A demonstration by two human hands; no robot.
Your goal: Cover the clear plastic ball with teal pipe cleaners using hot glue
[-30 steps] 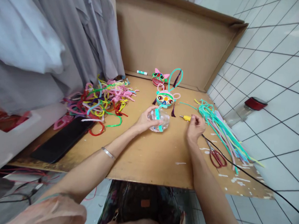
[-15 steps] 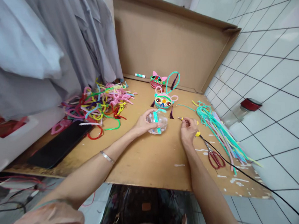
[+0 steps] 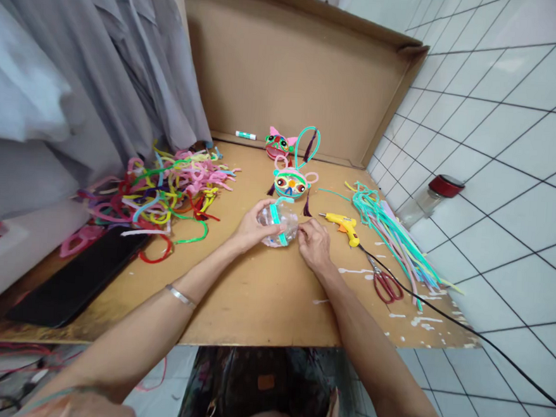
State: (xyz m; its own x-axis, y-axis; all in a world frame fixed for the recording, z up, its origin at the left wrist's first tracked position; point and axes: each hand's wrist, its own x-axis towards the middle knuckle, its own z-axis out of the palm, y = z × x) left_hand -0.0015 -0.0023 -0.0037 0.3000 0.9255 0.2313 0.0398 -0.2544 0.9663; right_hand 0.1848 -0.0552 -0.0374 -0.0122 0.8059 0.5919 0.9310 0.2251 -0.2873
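A table (image 3: 261,309) stands beside a tiled wall (image 3: 505,154). Left of the fingers lies a heap of coloured stems (image 3: 179,189). The left hand (image 3: 252,226) grips the clear container (image 3: 287,217) in its fingers. Beside it, the right hand (image 3: 315,244) has bent fingers; if they pinch something, I cannot tell. Right of them lies a glue gun (image 3: 346,226).

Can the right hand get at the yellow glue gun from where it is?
Likely yes: the yellow glue gun lies just to the right of the right hand, and nothing shows between them. The hand is close beside the clear ball; whether it touches I can't tell.
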